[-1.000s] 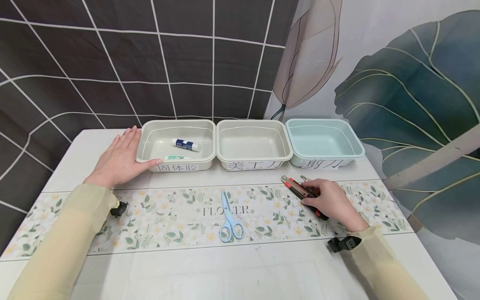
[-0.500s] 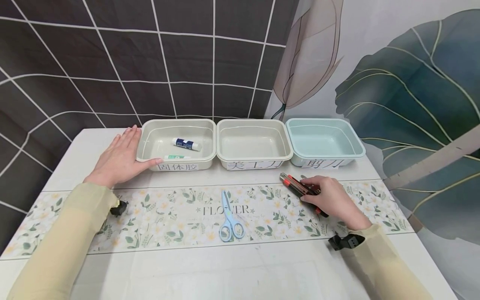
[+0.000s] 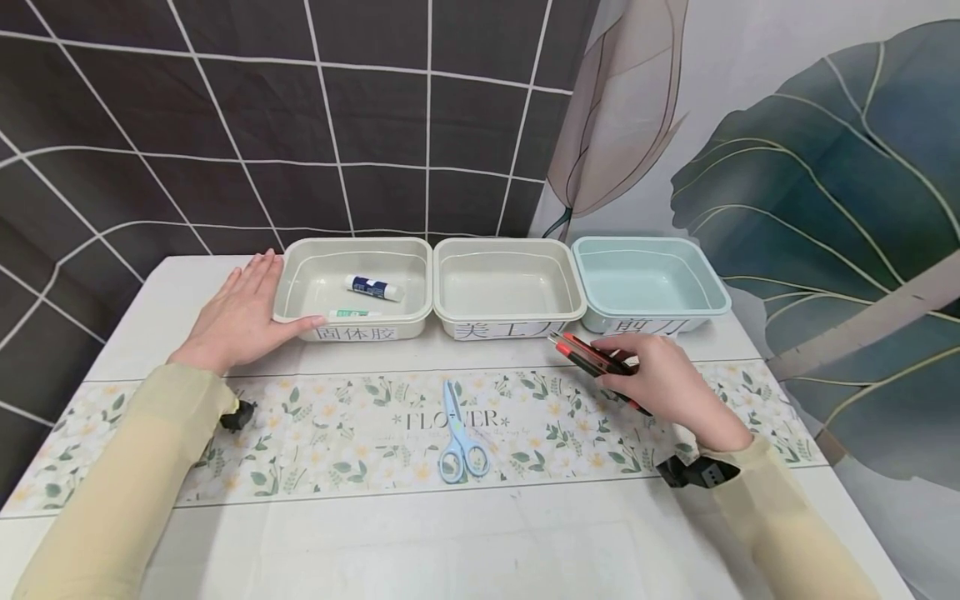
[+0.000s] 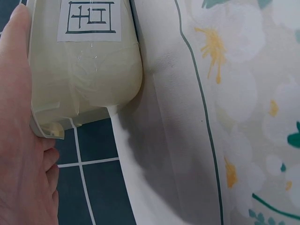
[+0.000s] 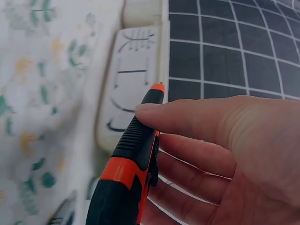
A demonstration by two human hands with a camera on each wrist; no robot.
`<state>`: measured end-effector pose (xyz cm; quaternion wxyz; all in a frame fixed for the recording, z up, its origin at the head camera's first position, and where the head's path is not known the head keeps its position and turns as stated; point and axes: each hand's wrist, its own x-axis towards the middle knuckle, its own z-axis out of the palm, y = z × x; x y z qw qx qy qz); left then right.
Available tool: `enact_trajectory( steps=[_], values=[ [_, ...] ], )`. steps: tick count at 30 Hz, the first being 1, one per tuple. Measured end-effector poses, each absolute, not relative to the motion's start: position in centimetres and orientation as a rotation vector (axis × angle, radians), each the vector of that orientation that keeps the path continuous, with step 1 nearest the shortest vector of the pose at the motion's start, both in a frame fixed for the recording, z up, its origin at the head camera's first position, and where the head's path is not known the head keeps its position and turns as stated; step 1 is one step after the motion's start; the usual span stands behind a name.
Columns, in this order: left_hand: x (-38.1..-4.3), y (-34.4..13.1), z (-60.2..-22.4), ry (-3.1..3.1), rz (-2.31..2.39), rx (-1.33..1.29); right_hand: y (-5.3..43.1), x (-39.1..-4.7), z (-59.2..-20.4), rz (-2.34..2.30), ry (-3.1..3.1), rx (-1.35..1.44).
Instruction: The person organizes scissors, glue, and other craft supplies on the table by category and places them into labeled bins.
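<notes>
My right hand (image 3: pixel 663 379) pinches a red-and-black utility knife (image 3: pixel 588 357) between thumb and fingers, its front end pointing up and left. In the right wrist view the thumb presses along the ribbed black grip of the knife (image 5: pixel 129 143). The knife hangs just in front of the middle and right bins. My left hand (image 3: pixel 243 317) lies with fingers extended against the left side of the left beige bin (image 3: pixel 352 327), its thumb over the front rim. A blue glue stick (image 3: pixel 372 288) and a partly hidden green-and-white one (image 3: pixel 354 314) lie inside that bin.
An identical middle beige bin (image 3: pixel 510 317) and a light blue bin (image 3: pixel 651 315) continue the row, each with a front label. Blue scissors (image 3: pixel 459 437) lie on the floral strip (image 3: pixel 315 442) of the white table (image 3: pixel 420 550). A dark gridded cloth (image 3: pixel 375 117) hangs behind.
My right hand has lifted the utility knife from the floral strip and moved it slightly up and left toward the bins. The left hand stays at the left bin.
</notes>
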<state>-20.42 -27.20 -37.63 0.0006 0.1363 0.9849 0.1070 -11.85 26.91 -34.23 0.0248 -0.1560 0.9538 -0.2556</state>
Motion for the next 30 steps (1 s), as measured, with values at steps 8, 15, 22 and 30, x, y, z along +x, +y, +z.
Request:
enact_trajectory(
  steps=[8, 15, 22, 30],
  values=[
    [-20.5, -27.2, -37.8, 3.092, 0.341, 0.426, 25.9, -13.6, -31.9, -0.829, 2.988, -0.552],
    [-20.5, -27.3, -37.8, 3.09, 0.339, 0.429, 24.7, -16.1, -30.1, -0.963, 3.036, -0.553],
    [-20.6, -27.1, -37.7, 3.087, 0.336, 0.436, 23.2, -18.8, -28.5, -1.05, 3.007, -0.483],
    [-20.5, -27.3, -37.7, 3.086, 0.352, 0.431, 21.1, -22.2, -27.1, -1.078, 2.965, -0.529]
  ],
)
